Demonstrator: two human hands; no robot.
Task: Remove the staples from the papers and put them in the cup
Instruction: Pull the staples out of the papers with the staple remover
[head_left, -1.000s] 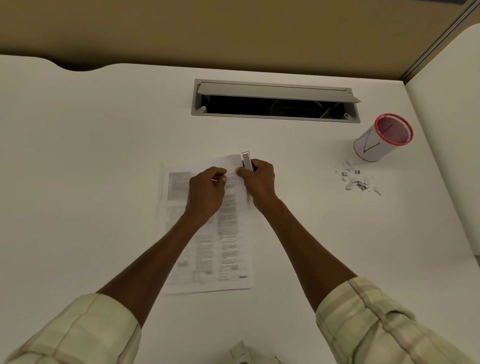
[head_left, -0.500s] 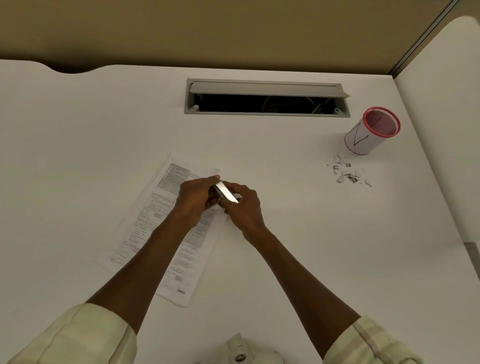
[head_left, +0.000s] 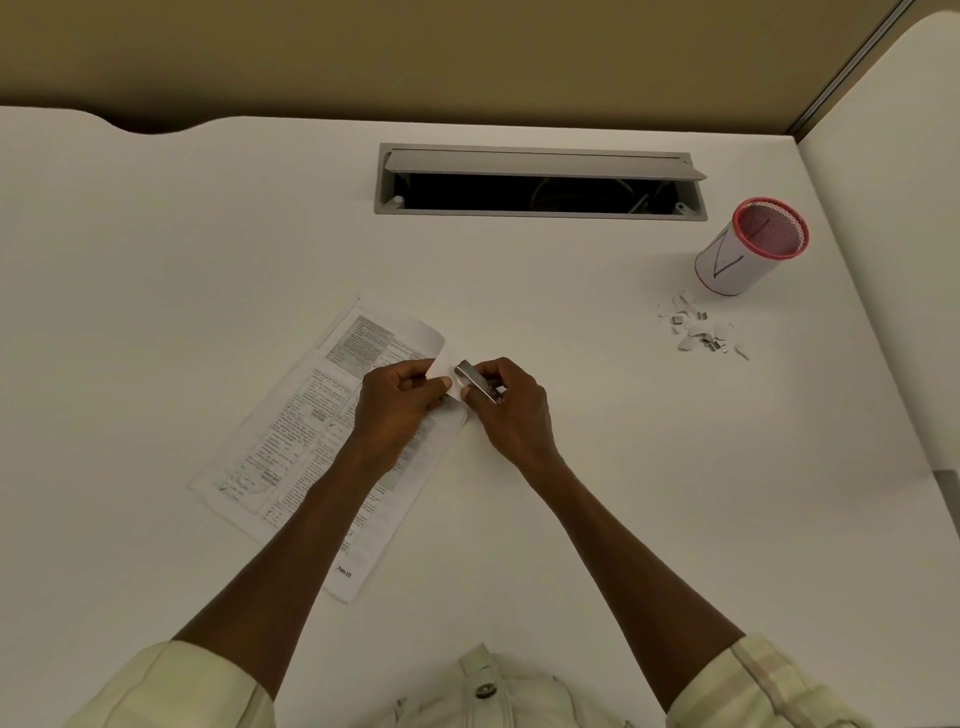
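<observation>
1. Several pulled staples (head_left: 698, 330) and torn paper bits are lying loose on the desk (head_left: 156, 270), just beside the cup (head_left: 740, 260). You are judging them as removed but not yet deposited; whether anything is inside the cup's mesh interior cannot be told.
2. You are working one set of papers (head_left: 311, 441), which is lying at an angle on the desk, well apart from the cup. Its far right corner is curling up off the surface.
3. You are pinching that raised corner with your left hand (head_left: 400, 400), thumb and fingers closed on the sheets, palm down, forearm crossing the lower part of the page.
4. You are gripping a small metal staple remover (head_left: 475, 382) in your right hand (head_left: 511, 410), fingers closed around it, its tip touching the pinched corner. The staple itself is too small to make out.
5. Remaining work, as a judgement: you are needing to free this staple, then gather it and the loose pile into the cup.
</observation>
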